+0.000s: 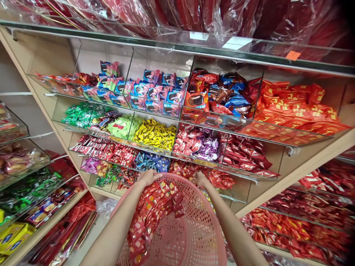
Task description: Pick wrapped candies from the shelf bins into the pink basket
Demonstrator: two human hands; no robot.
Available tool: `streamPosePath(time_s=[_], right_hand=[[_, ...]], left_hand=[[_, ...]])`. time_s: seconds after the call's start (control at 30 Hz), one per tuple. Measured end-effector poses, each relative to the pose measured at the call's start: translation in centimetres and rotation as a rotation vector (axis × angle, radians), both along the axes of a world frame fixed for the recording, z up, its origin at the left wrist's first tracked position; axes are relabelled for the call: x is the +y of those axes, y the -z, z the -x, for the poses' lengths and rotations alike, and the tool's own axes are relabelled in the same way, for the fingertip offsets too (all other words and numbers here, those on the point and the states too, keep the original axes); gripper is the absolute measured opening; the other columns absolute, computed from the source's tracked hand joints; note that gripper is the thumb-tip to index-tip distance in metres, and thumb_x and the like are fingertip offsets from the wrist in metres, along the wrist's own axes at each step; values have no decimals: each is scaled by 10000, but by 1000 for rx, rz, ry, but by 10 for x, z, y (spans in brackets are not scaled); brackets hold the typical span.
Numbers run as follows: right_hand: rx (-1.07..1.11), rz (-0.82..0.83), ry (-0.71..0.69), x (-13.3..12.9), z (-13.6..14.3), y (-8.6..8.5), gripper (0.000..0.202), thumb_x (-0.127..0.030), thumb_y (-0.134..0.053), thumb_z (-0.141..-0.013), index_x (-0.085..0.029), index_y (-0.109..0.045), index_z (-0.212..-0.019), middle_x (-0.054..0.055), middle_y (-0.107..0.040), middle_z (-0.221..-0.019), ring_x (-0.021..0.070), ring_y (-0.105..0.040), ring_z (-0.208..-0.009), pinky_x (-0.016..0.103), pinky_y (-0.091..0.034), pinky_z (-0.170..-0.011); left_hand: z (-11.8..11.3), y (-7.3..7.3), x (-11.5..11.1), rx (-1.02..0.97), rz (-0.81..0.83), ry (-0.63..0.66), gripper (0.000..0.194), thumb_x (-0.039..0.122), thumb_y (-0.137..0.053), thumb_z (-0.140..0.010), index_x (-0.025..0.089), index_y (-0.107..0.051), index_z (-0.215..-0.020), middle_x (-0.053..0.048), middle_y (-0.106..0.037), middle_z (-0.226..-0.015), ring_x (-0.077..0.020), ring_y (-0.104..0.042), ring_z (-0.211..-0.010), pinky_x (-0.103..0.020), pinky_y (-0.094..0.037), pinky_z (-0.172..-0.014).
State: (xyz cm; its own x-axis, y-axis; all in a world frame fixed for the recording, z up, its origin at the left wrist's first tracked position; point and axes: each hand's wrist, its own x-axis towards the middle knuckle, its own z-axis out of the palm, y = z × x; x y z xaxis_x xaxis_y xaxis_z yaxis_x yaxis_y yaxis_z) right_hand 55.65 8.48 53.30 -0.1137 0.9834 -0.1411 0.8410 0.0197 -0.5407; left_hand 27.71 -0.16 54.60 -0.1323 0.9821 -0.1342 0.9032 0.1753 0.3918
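A large pink perforated basket [194, 218] is tilted toward the camera below the shelves, with red candy packets [155, 203] heaped along its left side. My left hand [149, 178] grips the far rim at its left part, fingers curled over it. At the right part of the same rim is my right hand [200, 179], its fingers bent beside the edge; whether they press on the rim is hard to make out. Just beyond both hands lie red packets [185, 168] and blue-wrapped sweets [152, 162] in the lower shelf bins.
Clear-fronted shelves hold yellow sweets [155, 135], red packs [294, 107] and blue-pink snack packs [152, 92]. More stocked shelves stand left [30, 188] and right [296, 225]. A glass shelf edge [177, 46] crosses above, with plastic-wrapped red goods over it.
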Motion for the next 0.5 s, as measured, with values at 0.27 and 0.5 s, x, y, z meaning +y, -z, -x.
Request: streamPosePath(time_s=[0.27,0.5], right_hand=[[177,-293,-112,-36,23,-32,274,-293,-560,-750,-179,-568,-999,67,-635,-857,180,-587,-768,245,-399,-650],[385,-248,-166,-63,71,-1,173,-287,-582,-693,-164,-592,-815,32,-651,-794,177,-590,-728,260,-423,-669]], left_hand=[[1,2,1,2,3,-4,626,774,-314,-679,230,-622,-724,-64,-684,-807,-245,-636,-792,-262,-410,-627],[0,0,0,4,2,-11,598,755,-333,-692,244,-636,-764,-62,-692,-843,-251,-631,-847,-268,-414,-652]])
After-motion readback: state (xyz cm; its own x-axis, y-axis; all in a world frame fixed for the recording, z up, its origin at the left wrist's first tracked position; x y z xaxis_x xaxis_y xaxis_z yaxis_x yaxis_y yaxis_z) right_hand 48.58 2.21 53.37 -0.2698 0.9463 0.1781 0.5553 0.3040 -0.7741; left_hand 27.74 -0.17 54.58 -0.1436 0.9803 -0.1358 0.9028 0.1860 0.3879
